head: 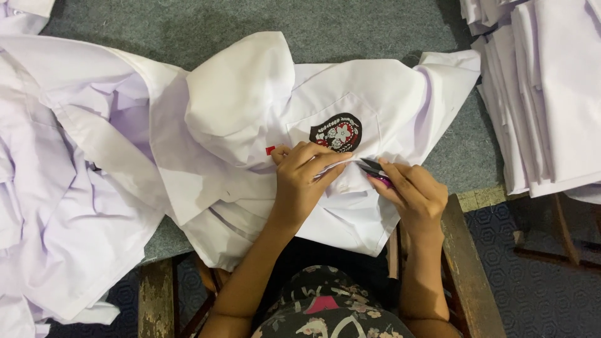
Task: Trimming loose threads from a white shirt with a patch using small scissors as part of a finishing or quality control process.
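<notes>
White shirt (350,94) pinched by left hand (305,178); right hand (413,194) grips thread snips (374,170).

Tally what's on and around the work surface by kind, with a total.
White shirt being worked on: 1
Embroidered badge on its pocket: 1
Thread snips in the right hand: 1
Heaps of white garments, loose left and stacked right: 2
Total: 5

Single head cam, looking steeply down, close over the grey-covered table (375,37) and wearer's lap; no 2nd view.
</notes>
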